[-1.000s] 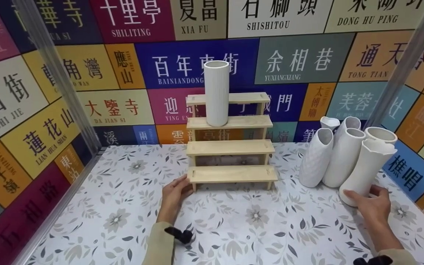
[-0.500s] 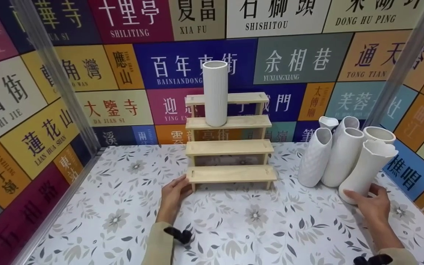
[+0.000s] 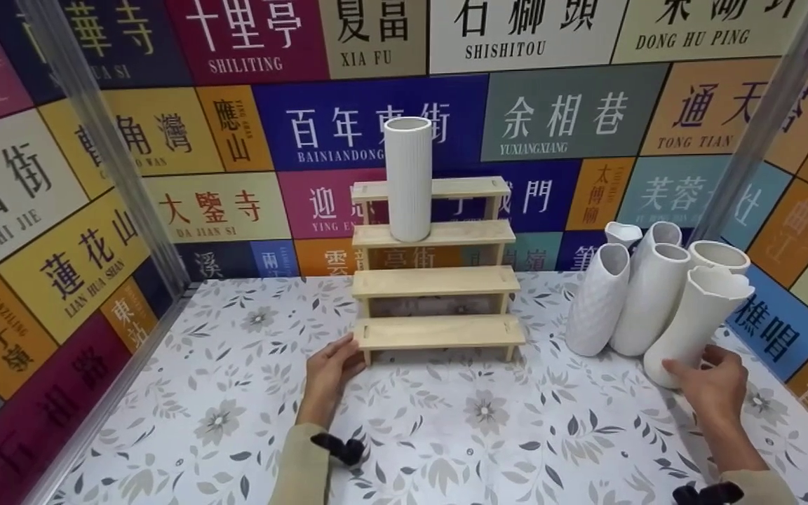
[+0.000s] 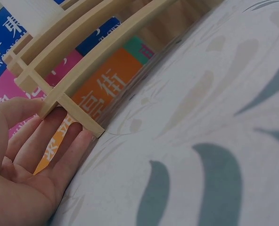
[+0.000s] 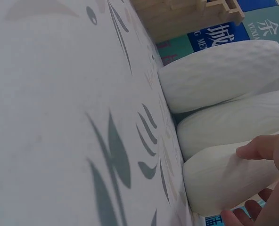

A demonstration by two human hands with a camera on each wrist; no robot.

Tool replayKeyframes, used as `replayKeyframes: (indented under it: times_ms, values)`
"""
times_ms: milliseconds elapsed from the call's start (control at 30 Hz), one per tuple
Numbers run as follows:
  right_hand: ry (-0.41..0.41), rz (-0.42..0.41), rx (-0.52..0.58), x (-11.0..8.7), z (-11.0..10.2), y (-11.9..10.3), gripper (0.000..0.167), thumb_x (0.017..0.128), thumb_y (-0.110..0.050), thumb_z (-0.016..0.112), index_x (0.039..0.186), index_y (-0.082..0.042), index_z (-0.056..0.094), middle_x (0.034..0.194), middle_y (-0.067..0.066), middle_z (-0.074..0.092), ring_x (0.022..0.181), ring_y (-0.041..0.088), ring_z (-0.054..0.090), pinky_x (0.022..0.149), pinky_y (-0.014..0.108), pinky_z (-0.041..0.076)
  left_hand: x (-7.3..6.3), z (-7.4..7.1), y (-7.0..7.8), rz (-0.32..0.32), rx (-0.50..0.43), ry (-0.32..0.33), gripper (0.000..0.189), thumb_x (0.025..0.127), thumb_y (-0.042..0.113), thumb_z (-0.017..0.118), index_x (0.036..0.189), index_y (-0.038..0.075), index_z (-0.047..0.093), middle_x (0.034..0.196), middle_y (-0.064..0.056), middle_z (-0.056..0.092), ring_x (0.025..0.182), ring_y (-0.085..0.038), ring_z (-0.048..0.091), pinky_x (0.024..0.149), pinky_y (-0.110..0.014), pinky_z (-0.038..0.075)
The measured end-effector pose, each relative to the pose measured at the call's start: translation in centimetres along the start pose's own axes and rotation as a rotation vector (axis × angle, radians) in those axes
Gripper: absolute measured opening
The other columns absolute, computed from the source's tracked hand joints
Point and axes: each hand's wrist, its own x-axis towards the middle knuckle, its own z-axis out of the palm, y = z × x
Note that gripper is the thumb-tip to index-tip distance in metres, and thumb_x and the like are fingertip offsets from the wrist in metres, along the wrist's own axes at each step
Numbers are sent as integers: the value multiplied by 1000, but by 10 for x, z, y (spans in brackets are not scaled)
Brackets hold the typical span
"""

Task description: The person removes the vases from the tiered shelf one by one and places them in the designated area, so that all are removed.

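My left hand (image 3: 329, 368) holds the front left corner of a four-tier wooden step stand (image 3: 439, 331). In the left wrist view the thumb lies against the end of the lowest shelf, with fingers around its leg (image 4: 80, 114). A tall ribbed white cylinder vase (image 3: 409, 182) stands upright on the second shelf from the top, left of its middle. On the right, my right hand (image 3: 716, 386) grips a white vase (image 3: 700, 315) with a scalloped rim low on its body, thumb on the near side. This vase leans slightly right; its base is at the table.
Several other white vases cluster beside the held one, among them a diamond-textured vase (image 3: 597, 301) and a tall smooth one (image 3: 649, 301). A flower-patterned cloth (image 3: 485, 421) covers the table. Behind is a wall of coloured street-name signs (image 3: 376, 112), with clear upright posts (image 3: 130, 175) at both sides.
My right thumb has shifted slightly to the right on the held vase. The left hand, stand and other vases keep their places; the head view has drifted a little.
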Motion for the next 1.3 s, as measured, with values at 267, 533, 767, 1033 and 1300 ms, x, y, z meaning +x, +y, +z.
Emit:
replayKeyframes:
  times_ms: [267, 533, 767, 1033, 1300]
  values:
    - [25, -13, -23, -1, 4, -3, 86, 93, -28, 68, 157, 0, 18, 159, 29, 30, 146, 48, 33, 119, 61, 35, 0, -3, -1, -19, -6, -12, 44, 93, 13, 70, 135, 3, 61, 127, -21, 68, 102, -23, 73, 91, -33, 62]
    - [18, -18, -14, 2, 5, -2, 87, 93, -31, 69, 158, -3, 18, 159, 27, 32, 145, 46, 36, 119, 59, 36, 1, -4, 1, -7, -5, 12, 44, 92, 12, 70, 134, 2, 61, 123, -22, 70, 100, -23, 74, 88, -33, 63]
    - [34, -26, -24, 3, 5, 1, 81, 94, -29, 67, 157, -3, 23, 158, 26, 35, 144, 44, 38, 117, 57, 38, -1, -4, -1, 7, 17, 15, 43, 93, 14, 70, 134, 3, 61, 120, -20, 71, 100, -23, 73, 88, -32, 63]
    - [38, -26, -1, 3, 2, 0, 79, 96, -25, 65, 158, -3, 22, 159, 26, 33, 146, 45, 35, 121, 58, 33, 0, 0, 1, -18, 30, 31, 43, 93, 16, 70, 134, 8, 62, 124, -19, 70, 104, -23, 73, 90, -32, 62]
    - [28, -13, 17, 2, -1, 5, 79, 97, -27, 64, 159, -6, 20, 162, 24, 29, 148, 44, 31, 121, 58, 33, -1, 1, 1, -5, 15, -1, 42, 93, 14, 69, 133, 5, 62, 125, -20, 69, 99, -21, 73, 89, -32, 63]
